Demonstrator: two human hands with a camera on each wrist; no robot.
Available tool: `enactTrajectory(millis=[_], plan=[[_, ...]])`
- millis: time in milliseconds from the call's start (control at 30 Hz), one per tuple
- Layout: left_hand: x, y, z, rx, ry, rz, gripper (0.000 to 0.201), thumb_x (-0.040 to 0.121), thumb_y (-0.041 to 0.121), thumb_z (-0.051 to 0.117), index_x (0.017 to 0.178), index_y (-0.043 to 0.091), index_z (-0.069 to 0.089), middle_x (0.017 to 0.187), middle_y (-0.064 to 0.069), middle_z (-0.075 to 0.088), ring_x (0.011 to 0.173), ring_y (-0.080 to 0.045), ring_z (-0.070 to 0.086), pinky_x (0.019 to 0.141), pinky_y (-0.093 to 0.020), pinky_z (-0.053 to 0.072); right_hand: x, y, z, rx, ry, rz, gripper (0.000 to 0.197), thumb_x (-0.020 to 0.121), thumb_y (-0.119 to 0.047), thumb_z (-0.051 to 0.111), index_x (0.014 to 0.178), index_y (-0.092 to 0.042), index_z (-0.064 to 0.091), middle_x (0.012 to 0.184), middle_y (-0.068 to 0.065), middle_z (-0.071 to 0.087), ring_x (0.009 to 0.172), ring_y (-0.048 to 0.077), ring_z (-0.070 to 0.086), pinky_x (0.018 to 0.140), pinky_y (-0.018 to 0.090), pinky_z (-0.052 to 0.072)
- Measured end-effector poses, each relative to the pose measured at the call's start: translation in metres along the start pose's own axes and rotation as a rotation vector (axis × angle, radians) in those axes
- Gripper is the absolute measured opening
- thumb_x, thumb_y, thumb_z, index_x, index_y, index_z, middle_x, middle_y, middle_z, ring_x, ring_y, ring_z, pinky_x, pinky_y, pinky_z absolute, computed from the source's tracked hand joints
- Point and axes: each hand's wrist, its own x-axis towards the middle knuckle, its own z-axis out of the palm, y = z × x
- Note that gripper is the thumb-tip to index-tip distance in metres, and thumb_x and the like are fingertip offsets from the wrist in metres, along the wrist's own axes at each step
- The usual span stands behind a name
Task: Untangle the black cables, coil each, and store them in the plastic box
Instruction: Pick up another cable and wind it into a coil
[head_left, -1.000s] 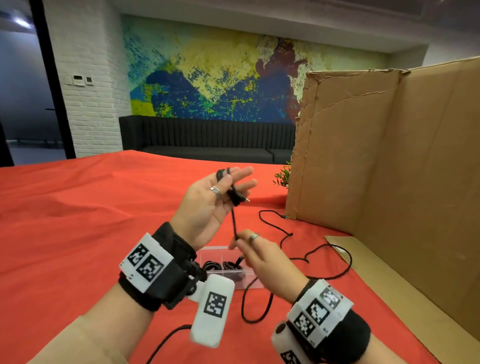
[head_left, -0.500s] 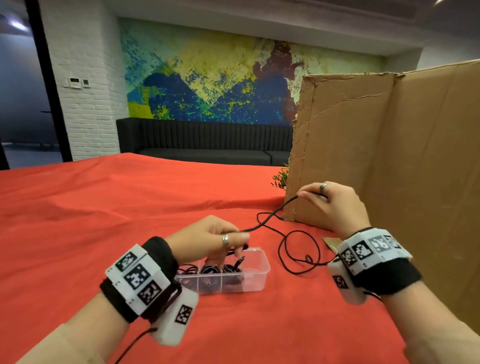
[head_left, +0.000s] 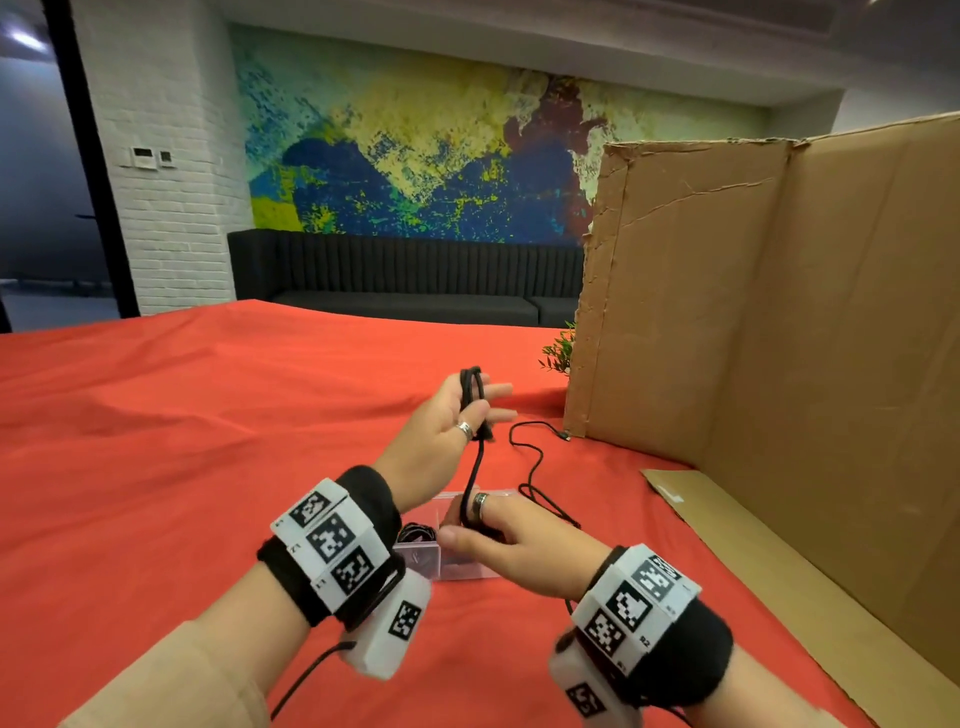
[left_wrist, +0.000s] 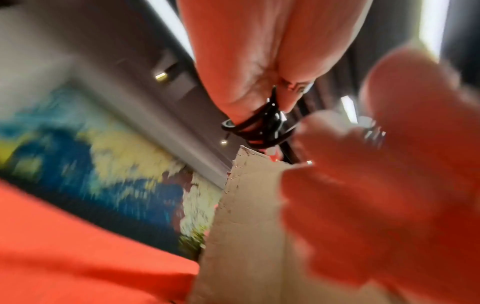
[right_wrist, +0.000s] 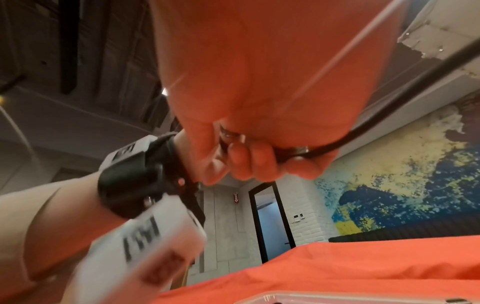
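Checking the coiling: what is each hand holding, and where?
One black cable: left hand has loops wound round its fingers; right hand grips the free length lower down.

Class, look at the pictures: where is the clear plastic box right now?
In the head view the plastic box sits on the red tablecloth, low centre, partly hidden between the left hand and the right hand.

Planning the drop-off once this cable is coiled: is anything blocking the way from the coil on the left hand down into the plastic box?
Only the right hand, which hovers over the plastic box holding the black cable. The box has no lid on, with coiled cables already inside. The left hand holds its coil above and behind the box.
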Motion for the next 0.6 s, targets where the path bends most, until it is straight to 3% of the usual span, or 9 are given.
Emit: enactTrajectory(millis=[67,133,200,267,367,433,500,600], plan=[[-0.005,-0.001,-0.002,0.337,-0.105,0.042,0.012,0.099,0.013,0.035,0.107,0.011,0.043,0.102,0.002,0.063,0.088,-0.012,0.064,0.082,-0.027,0.047,-0.002,0.001,-0.003,0.033,0.016,0.013,0.027,0.095,-0.037,0.046,0.072,-0.026,0.053,0.067,-0.014,0.058,0.066,0.004,0.053,0.068,0.028,0.044],[-0.008,-0.002,-0.006,0.639,-0.2,0.046,0.025,0.097,0.034,0.035,0.097,0.01,0.042,0.088,-0.005,0.063,0.08,-0.024,0.059,0.075,-0.038,0.044,-0.005,0.003,-0.013,-0.002,0.077,0.028,0.036,0.094,-0.038,0.047,0.063,-0.02,0.051,0.052,-0.013,0.05,0.053,0.001,0.043,0.058,0.021,0.036],[-0.01,-0.004,-0.016,0.798,-0.266,0.037,0.049,0.086,0.061,0.033,0.089,0.012,0.041,0.077,-0.002,0.057,0.07,-0.024,0.053,0.066,-0.039,0.042,-0.008,0.007,-0.029,-0.062,0.162,0.069,0.039,0.095,-0.035,0.049,0.059,-0.019,0.048,0.048,-0.01,0.045,0.049,0.002,0.041,0.054,0.017,0.031],[-0.011,-0.006,-0.028,0.923,-0.295,0.053,0.061,0.076,0.076,0.036,0.082,0.016,0.042,0.068,0.004,0.051,0.063,-0.019,0.048,0.059,-0.036,0.039,-0.012,0.017,-0.048,-0.117,0.238,0.134,0.036,0.094,-0.032,0.05,0.06,-0.022,0.046,0.051,-0.009,0.044,0.049,0.002,0.042,0.053,0.015,0.033],[-0.009,-0.013,-0.057,1.014,-0.113,0.036,0.049,0.082,0.069,0.039,0.072,0.021,0.043,0.058,0.007,0.048,0.058,-0.021,0.051,0.054,-0.032,0.039,-0.02,0.04,-0.074,-0.209,0.34,0.243,0.037,0.095,-0.029,0.05,0.06,-0.019,0.042,0.054,-0.007,0.04,0.05,0.003,0.042,0.056,0.02,0.031],[-0.007,-0.018,-0.081,0.987,0.059,-0.092,0.044,0.087,0.057,0.041,0.067,0.019,0.044,0.058,0.0,0.051,0.06,-0.025,0.053,0.055,-0.034,0.042,-0.024,0.055,-0.087,-0.277,0.377,0.337,0.038,0.096,-0.032,0.047,0.06,-0.021,0.038,0.054,-0.008,0.039,0.055,0.005,0.041,0.065,0.026,0.031],[-0.006,-0.023,-0.105,1.003,0.234,-0.235,0.041,0.091,0.046,0.045,0.062,0.019,0.042,0.063,-0.006,0.054,0.067,-0.029,0.054,0.059,-0.034,0.038,-0.026,0.068,-0.094,-0.409,0.372,0.47,0.04,0.097,-0.038,0.041,0.061,-0.023,0.035,0.056,-0.008,0.041,0.067,0.014,0.046,0.074,0.035,0.032],[-0.008,-0.03,-0.138,1.067,0.466,-0.407,0.042,0.093,0.044,0.044,0.066,0.013,0.048,0.082,-0.02,0.062,0.085,-0.038,0.058,0.066,-0.035,0.038,-0.025,0.08,-0.103,-0.437,0.432,0.562,0.039,0.098,-0.038,0.037,0.062,-0.024,0.033,0.061,-0.007,0.044,0.079,0.025,0.051,0.075,0.037,0.035]])
